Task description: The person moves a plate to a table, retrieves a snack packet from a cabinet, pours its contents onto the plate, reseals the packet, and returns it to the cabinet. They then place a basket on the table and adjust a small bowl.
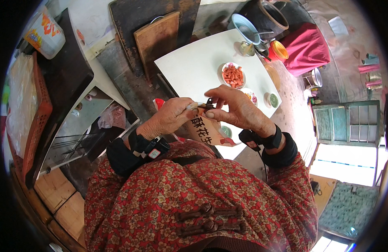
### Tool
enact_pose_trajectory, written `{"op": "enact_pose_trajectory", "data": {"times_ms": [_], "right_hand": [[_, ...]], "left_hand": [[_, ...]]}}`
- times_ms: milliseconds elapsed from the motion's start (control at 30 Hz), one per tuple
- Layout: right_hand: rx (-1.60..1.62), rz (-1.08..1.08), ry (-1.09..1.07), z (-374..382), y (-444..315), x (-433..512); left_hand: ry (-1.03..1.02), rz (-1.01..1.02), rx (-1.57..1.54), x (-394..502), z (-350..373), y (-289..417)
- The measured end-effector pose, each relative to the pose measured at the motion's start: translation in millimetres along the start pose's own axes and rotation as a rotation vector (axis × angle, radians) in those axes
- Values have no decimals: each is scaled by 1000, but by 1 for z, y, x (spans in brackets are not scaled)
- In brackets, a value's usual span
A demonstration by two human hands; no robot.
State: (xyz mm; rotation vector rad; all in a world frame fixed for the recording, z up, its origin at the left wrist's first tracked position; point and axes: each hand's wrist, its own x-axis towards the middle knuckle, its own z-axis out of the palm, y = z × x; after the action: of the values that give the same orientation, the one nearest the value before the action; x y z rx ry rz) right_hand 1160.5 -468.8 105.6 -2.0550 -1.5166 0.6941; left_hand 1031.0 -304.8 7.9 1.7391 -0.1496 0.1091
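Observation:
A printed paper-like food bag (198,127), brown with red and white corners, hangs below my hands. My left hand (173,115) pinches its gathered top. At that top sits a small dark clip (209,104), with the thumb and fingers of my right hand (238,108) around it. Whether the clip is closed on the bag cannot be made out. Behind my hands, a bowl of orange-red pieces (233,75) stands on the white table (194,66). A patterned bowl (250,95) is partly hidden by my right hand.
At the table's far end are a light blue basin (244,28) and a glass jar (246,48). A green-filled cup (272,100) is near the right edge. A wooden board (157,41) leans beyond the table. To the left stands a dark-topped cabinet (63,63) with a red-brown basket (42,110).

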Motion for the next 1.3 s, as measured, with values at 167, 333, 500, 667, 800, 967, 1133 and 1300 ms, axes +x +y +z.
{"op": "enact_pose_trajectory", "data": {"times_ms": [167, 333, 500, 667, 800, 967, 1133, 1300], "right_hand": [[214, -9, -29, -12, 9, 2], [417, 38, -300, 12, 26, -3], [461, 47, -423, 48, 64, 4], [740, 43, -664, 95, 62, 19], [663, -237, -727, 137, 37, 36], [690, -133, -719, 172, 19, 40], [723, 93, -909, 183, -2, 64], [767, 68, -883, 206, -28, 104]], "left_hand": [[124, 102, 62, -15, 2, -9], [284, -175, 43, -55, 4, -11], [638, -308, -362, -91, 4, -8], [659, -346, -394, -124, 9, 5], [851, -323, -603, -138, 25, 10], [977, -245, -839, -164, 26, 4], [1054, -179, -739, -197, 14, -14], [1285, -175, -346, -255, -2, -45]]}}
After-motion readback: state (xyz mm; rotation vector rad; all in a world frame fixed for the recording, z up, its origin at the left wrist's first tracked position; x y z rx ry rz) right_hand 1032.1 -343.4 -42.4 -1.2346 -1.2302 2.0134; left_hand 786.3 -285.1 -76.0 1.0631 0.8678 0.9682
